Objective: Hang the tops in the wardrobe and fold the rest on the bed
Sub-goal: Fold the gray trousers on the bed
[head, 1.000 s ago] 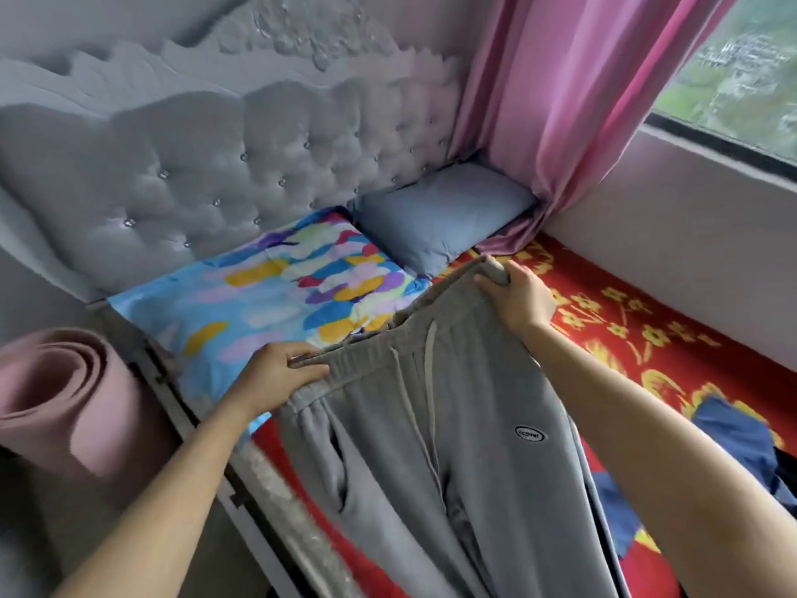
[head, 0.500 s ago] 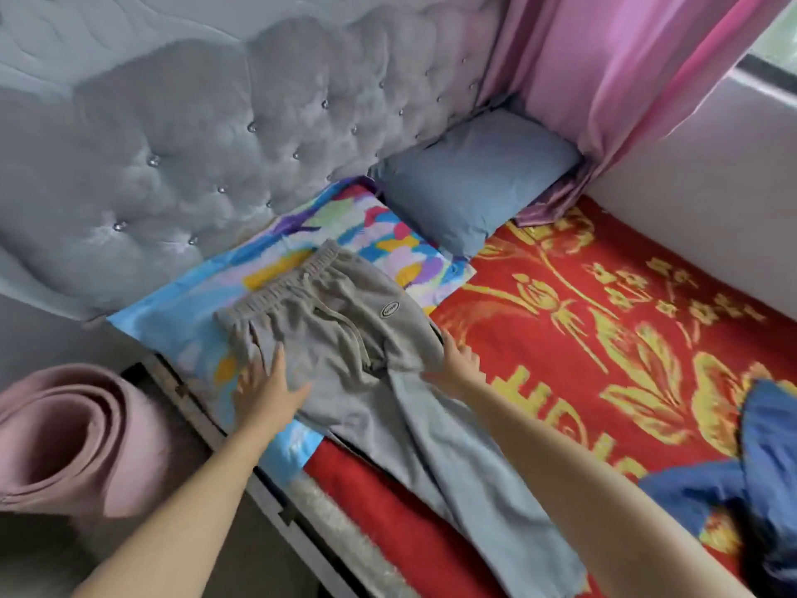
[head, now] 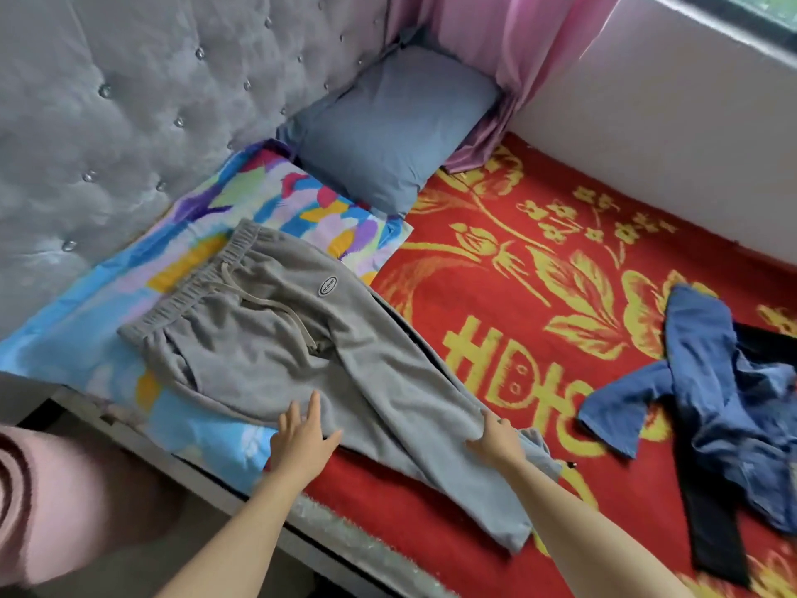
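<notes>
Grey sweatpants (head: pixel 276 338) flat on bed (head: pixel 539 235), not yet folded; left hand (head: pixel 304 438), right hand (head: pixel 496 438) press legs, fingers (head: pixel 314 407) straight. Blue-black clothes pile (head: pixel 729 407) waits.

1. Soft, fairly bright daylight comes from the window (head: pixel 752 8) at upper right, lighting the pink curtain (head: pixel 517 58).
2. Shadows are faint and soft-edged.
3. The grey sweatpants (head: pixel 276 338) show fair focus; the rolled pink mat (head: pixel 56 489) at the left edge blurs.
4. Wide-angle bending curves the edges.

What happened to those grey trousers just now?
The grey sweatpants, held up by the waistband, were laid flat across the colourful pillow and red bedcover. The left hand and right hand let go and slid down onto the legs. Blue pillow and blue clothes stayed put.
</notes>
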`<action>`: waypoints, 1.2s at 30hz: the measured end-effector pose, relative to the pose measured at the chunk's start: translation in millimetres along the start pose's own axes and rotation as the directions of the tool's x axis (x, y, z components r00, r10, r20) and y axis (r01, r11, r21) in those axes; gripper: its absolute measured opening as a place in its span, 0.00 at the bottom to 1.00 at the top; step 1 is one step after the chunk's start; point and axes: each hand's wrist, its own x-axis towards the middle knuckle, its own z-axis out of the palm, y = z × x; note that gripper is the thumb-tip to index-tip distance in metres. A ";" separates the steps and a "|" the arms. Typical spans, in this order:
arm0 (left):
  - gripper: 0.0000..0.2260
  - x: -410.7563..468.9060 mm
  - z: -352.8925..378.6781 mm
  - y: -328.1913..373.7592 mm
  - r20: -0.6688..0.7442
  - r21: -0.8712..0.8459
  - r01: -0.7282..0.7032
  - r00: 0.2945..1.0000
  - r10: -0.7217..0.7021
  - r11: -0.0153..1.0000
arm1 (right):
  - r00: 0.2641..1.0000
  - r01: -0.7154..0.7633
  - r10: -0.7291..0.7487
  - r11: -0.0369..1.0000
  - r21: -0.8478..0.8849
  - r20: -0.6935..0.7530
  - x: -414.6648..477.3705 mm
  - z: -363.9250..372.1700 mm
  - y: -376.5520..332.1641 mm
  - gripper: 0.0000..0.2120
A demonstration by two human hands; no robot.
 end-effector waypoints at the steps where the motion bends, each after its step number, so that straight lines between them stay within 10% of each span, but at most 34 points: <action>1: 0.34 2.6 3.9 5.6 0.009 0.005 -0.011 1.000 0.011 1.000 | 1.000 -0.012 0.012 1.000 0.017 -0.004 0.1 0.4 9.0 0.27; 20: 0.32 63.4 64.8 212.0 0.202 0.430 -0.291 0.954 0.223 0.854 | 0.966 -0.248 0.259 0.936 0.251 -0.011 41.6 -24.1 202.7 0.25; 36: 0.26 188.8 115.8 208.4 0.353 0.693 -0.385 0.918 0.178 0.609 | 0.982 -0.151 0.140 0.986 0.075 0.125 146.7 49.7 221.4 0.21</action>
